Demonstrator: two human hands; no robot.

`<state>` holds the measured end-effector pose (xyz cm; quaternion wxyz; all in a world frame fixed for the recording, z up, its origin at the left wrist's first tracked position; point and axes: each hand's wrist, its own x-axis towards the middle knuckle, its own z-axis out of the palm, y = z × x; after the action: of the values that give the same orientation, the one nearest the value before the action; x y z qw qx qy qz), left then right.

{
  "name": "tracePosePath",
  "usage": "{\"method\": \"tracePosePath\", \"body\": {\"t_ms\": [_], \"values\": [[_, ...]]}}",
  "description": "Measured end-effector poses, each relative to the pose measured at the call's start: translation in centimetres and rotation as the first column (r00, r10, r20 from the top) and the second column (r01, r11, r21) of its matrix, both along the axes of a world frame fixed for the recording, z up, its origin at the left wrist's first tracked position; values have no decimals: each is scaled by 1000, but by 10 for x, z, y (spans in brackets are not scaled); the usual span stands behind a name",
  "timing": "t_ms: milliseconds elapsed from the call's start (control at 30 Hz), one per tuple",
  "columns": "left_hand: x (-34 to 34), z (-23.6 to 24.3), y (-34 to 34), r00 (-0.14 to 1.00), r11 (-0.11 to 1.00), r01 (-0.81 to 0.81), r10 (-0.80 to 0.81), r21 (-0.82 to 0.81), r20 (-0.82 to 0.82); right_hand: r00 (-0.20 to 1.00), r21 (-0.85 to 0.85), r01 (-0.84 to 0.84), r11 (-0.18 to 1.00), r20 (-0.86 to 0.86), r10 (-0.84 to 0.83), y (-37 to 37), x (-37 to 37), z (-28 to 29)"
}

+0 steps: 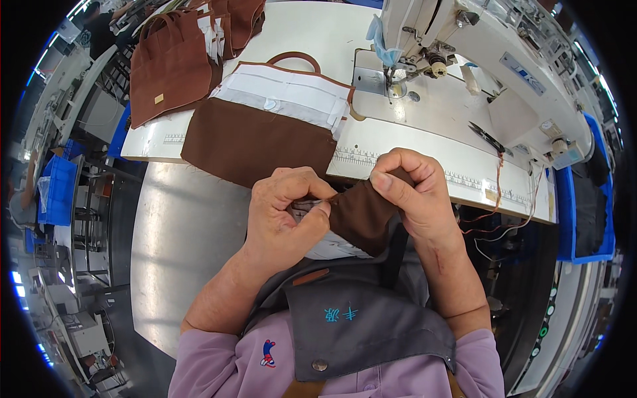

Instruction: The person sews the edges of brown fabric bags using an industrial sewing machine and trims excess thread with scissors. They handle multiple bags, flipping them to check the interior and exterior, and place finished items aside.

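Note:
Between my hands, just off the table's front edge, a piece of dark brown fabric (363, 215) is stretched, with pale grey-white material showing under it. My left hand (286, 209) pinches its left edge between thumb and forefinger. At the upper right corner, my right hand (415, 189) grips the same fabric between thumb and bent fingers. Beyond my left hand lies a bag (282, 89) with a brown handle and white lining, its dark brown cloth (255, 136) spread toward me over the table edge.
A sewing machine (488, 53) stands at the right back. Black thread snips (486, 137) lie on the white table (424, 142). Reddish-brown leather bags (169, 73) are piled at the far left. A blue bin (580, 219) sits at the right; a metal surface (176, 245) is at my left.

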<state>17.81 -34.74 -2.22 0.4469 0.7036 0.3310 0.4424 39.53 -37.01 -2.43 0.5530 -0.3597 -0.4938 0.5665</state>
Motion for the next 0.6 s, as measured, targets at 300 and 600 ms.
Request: {"method": "tracePosePath", "body": {"t_ms": [300,600], "values": [[-1,-4,3,966,977,127,-83,-170,246,1000,-49,-10,999,-3,10,3,5,-2],[4,1,-5,994,992,8,6,-128,110,999,-77,-27,997,-24,25,3,5,-3]]}}
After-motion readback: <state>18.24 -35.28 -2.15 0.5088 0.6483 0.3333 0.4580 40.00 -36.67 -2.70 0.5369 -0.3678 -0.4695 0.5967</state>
